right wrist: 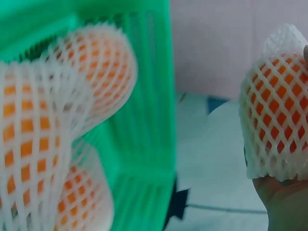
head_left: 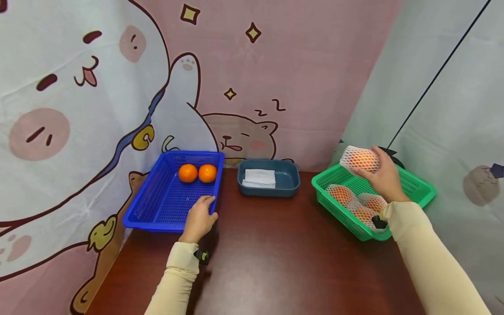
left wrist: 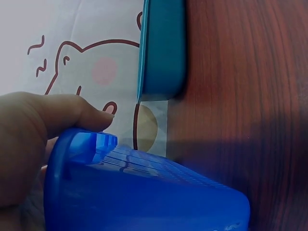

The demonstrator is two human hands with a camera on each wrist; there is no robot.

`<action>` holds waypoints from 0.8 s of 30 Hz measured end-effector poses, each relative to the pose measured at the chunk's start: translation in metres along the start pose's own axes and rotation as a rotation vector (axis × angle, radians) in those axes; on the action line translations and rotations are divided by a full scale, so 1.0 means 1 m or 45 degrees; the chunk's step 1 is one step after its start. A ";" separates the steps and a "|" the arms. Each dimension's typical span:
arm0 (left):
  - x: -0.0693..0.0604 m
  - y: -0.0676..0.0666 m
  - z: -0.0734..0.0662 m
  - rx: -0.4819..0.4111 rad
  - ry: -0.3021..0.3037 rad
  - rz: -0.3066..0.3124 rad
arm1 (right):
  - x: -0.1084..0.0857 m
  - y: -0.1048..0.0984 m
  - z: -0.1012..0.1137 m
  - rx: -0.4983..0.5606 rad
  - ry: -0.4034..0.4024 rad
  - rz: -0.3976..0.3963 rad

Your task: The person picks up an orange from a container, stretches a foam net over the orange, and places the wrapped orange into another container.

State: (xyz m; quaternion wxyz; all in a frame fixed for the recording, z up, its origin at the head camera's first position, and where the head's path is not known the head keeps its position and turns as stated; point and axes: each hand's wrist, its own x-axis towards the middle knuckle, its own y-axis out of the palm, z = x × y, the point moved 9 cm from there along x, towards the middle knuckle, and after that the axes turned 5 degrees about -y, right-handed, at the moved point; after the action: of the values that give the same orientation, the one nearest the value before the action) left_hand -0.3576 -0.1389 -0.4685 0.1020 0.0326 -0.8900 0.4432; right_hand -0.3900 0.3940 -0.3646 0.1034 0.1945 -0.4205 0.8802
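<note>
My left hand (head_left: 200, 219) is at the near right corner of the blue basket (head_left: 157, 226), its thumb outside the rim; in the left wrist view the thumb (left wrist: 72, 113) lies straight above the corner, and the other fingers are mostly hidden. Two bare oranges (head_left: 187, 173) sit toward the basket's back. Over the green basket (head_left: 342, 216), my right hand (head_left: 383, 179) grips an orange in a white foam net (head_left: 364, 160). Several netted oranges (head_left: 341, 195) lie in the green basket. The right wrist view shows the held netted orange (right wrist: 276, 108) beyond the basket wall.
A dark teal tray (head_left: 289, 177) stands at the back between the baskets, with flat white foam nets (head_left: 260, 178) in it. Everything stands on a dark red-brown table (head_left: 275, 249). A printed cloth (head_left: 307, 74) hangs close behind and along both sides.
</note>
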 end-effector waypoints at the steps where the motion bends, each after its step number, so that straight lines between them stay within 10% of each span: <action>1: 0.000 0.000 -0.001 0.002 0.005 -0.001 | 0.002 0.002 -0.009 -0.014 0.022 0.021; 10: 0.002 -0.001 -0.001 -0.002 0.018 -0.019 | 0.004 0.029 -0.081 -0.098 0.301 0.350; 24: 0.002 -0.001 0.000 0.000 0.006 -0.029 | -0.002 0.065 -0.127 -0.159 0.373 0.465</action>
State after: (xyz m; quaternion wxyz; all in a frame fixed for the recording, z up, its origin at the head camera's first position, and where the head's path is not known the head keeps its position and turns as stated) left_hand -0.3598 -0.1392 -0.4676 0.1091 0.0420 -0.8893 0.4422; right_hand -0.4428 0.4525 -0.4838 0.0142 -0.0214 -0.4826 0.8754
